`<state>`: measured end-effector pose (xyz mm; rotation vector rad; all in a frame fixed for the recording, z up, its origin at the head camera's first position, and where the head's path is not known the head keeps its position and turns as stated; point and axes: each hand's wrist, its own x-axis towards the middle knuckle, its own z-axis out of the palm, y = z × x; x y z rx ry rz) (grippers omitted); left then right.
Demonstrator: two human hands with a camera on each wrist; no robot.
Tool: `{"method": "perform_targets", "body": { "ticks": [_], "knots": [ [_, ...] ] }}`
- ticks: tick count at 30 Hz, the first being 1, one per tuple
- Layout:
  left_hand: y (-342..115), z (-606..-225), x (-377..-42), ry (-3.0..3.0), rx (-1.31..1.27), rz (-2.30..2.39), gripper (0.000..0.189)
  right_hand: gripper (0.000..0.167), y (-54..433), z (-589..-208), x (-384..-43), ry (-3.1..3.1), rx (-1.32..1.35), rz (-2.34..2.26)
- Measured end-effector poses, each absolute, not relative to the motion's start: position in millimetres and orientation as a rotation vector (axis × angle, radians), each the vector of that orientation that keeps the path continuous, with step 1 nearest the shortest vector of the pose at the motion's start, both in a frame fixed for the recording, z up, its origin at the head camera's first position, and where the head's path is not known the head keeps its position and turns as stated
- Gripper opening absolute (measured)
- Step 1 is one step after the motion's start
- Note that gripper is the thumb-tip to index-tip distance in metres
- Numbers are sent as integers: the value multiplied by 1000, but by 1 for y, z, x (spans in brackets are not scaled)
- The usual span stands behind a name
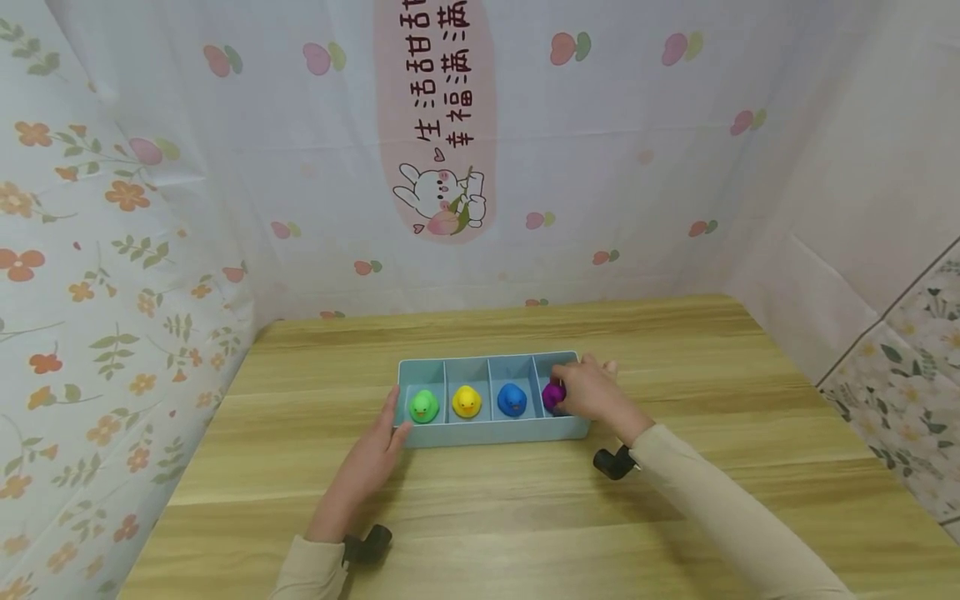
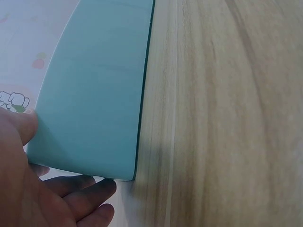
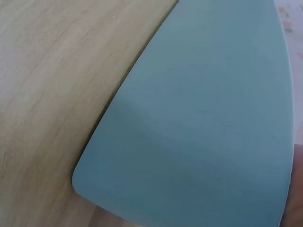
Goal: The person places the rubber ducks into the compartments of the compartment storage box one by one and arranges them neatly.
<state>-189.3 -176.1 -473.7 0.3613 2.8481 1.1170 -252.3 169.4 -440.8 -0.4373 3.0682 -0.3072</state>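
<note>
A pale blue box [image 1: 495,432] with a row of compartments stands on the table. Inside it sit a green toy duck [image 1: 423,406], a yellow toy duck [image 1: 467,402] and a blue toy duck [image 1: 512,400], each in its own compartment. My left hand [image 1: 378,446] holds the box's left front corner, thumb at the front and fingers along the end wall. At the rightmost compartment, my right hand [image 1: 596,392] pinches a purple toy duck [image 1: 552,395], partly hidden by the fingers. The right wrist view mostly shows the box's front wall [image 3: 189,123], with a sliver of hand [image 3: 296,184].
The wood-grain table [image 1: 487,517] extends around the box. A printed cloth [image 1: 600,183] hangs behind it, and flowered cloth [image 1: 112,333] stands along the left. Black wrist mounts [image 1: 615,462] sit at both sleeves.
</note>
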Motion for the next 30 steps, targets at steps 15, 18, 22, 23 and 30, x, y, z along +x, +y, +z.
{"method": "perform_targets", "body": {
  "ticks": [15, 18, 22, 23, 30],
  "knots": [
    [-176, -474, -190, 2847, 378, 1135, 64, 41, 172, -431, -246, 3058, -473, -277],
    [-175, -473, -189, 2845, 372, 1124, 64, 45, 176, -427, -241, 3053, -524, -322],
    [-175, -471, -188, 2890, 357, 1070, 64, 52, 181, -421, -232, 3044, -596, -339],
    [-175, -470, -188, 2912, 364, 1046, 64, 54, 182, -420, -230, 3043, -614, -336],
    [-174, -465, -187, 3104, 463, 855, 61, 67, 198, -418, -214, 3064, -625, -441]
  ]
}}
